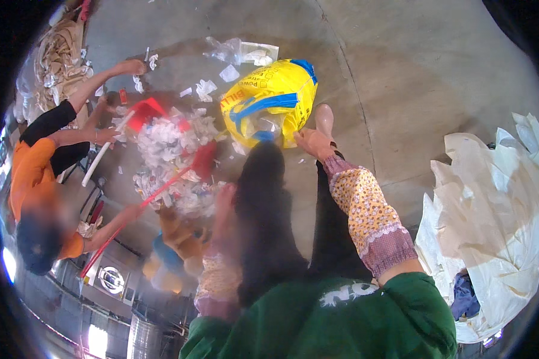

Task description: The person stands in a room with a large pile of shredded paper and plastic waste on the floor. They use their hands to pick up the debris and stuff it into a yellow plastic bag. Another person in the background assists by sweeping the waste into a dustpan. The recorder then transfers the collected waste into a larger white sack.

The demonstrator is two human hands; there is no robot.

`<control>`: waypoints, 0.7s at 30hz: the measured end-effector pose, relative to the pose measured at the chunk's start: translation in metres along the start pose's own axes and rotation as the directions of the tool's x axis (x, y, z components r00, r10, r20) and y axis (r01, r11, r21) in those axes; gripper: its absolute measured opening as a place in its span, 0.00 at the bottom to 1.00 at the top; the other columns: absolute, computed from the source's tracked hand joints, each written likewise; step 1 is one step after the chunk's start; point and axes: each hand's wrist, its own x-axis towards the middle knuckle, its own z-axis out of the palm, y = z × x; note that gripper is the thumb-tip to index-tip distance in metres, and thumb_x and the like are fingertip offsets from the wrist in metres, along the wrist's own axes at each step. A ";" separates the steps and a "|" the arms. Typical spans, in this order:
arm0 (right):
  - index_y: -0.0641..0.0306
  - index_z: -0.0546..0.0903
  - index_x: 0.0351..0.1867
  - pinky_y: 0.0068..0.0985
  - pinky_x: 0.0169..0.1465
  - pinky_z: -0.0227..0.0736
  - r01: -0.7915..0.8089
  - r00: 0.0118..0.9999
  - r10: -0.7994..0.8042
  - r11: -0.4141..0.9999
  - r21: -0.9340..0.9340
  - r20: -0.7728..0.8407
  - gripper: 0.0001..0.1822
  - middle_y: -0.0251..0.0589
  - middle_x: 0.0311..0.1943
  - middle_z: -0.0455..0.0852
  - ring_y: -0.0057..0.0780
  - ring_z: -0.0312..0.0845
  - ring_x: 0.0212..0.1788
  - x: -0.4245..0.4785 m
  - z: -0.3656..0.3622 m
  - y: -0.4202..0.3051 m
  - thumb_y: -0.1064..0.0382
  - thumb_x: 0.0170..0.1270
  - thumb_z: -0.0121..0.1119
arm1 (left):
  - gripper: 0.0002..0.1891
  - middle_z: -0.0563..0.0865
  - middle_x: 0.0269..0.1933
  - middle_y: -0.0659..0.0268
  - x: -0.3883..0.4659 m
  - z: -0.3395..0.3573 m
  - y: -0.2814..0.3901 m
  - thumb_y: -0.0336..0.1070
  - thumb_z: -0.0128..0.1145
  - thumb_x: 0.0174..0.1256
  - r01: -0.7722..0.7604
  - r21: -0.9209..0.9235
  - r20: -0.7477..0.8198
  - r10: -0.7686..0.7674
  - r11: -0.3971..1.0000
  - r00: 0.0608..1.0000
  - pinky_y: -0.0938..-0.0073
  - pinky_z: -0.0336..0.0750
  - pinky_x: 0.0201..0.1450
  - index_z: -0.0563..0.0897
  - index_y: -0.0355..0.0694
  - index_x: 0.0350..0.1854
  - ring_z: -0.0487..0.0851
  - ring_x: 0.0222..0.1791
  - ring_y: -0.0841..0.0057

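Observation:
A yellow plastic bag with blue bands [269, 96] lies on its side on the concrete floor in front of my feet, its mouth towards me. Clear plastic shows inside that mouth. My right hand [314, 142] pinches the right edge of the opening, close to my shoe. Beside my left leg, my blurred left hand [224, 197] hangs at the edge of a heap of white paper and plastic scraps [161, 139]. Its fingers are too smeared to read, and nothing is clearly seen in it.
To my left, a person in an orange top [36, 166] holds a red-handled tool [166, 184] and a white-handled red dustpan [146, 112] at the heap. Loose scraps [205, 89] lie left of the bag. A large pale woven sack [485, 224] stands at my right.

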 end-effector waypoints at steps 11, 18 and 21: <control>0.68 0.78 0.32 0.40 0.43 0.67 0.275 0.958 -0.261 0.953 -0.125 0.121 0.25 0.56 0.32 0.79 0.50 0.75 0.39 0.025 -0.001 -0.020 0.47 0.60 0.37 | 0.14 0.81 0.36 0.69 0.008 -0.005 0.005 0.40 0.50 0.62 0.052 0.031 -0.096 -0.049 0.998 0.994 0.88 0.69 0.31 0.72 0.39 0.47 0.77 0.29 0.87; 0.66 0.79 0.31 0.39 0.42 0.68 0.100 0.995 -0.100 0.995 0.027 -0.004 0.21 0.54 0.32 0.80 0.49 0.75 0.38 0.005 0.006 0.000 0.50 0.58 0.41 | 0.15 0.80 0.38 0.68 -0.047 0.019 0.056 0.41 0.49 0.63 -0.046 -0.050 0.001 0.047 0.998 0.999 0.87 0.69 0.32 0.74 0.38 0.46 0.76 0.30 0.86; 0.65 0.79 0.32 0.39 0.42 0.67 0.041 0.999 -0.039 0.995 0.090 -0.014 0.19 0.54 0.32 0.80 0.50 0.75 0.38 -0.027 -0.012 -0.015 0.51 0.57 0.43 | 0.14 0.79 0.43 0.66 -0.091 0.026 0.120 0.40 0.48 0.63 -0.200 0.047 -0.018 0.201 0.979 0.979 0.84 0.69 0.40 0.74 0.37 0.46 0.76 0.36 0.84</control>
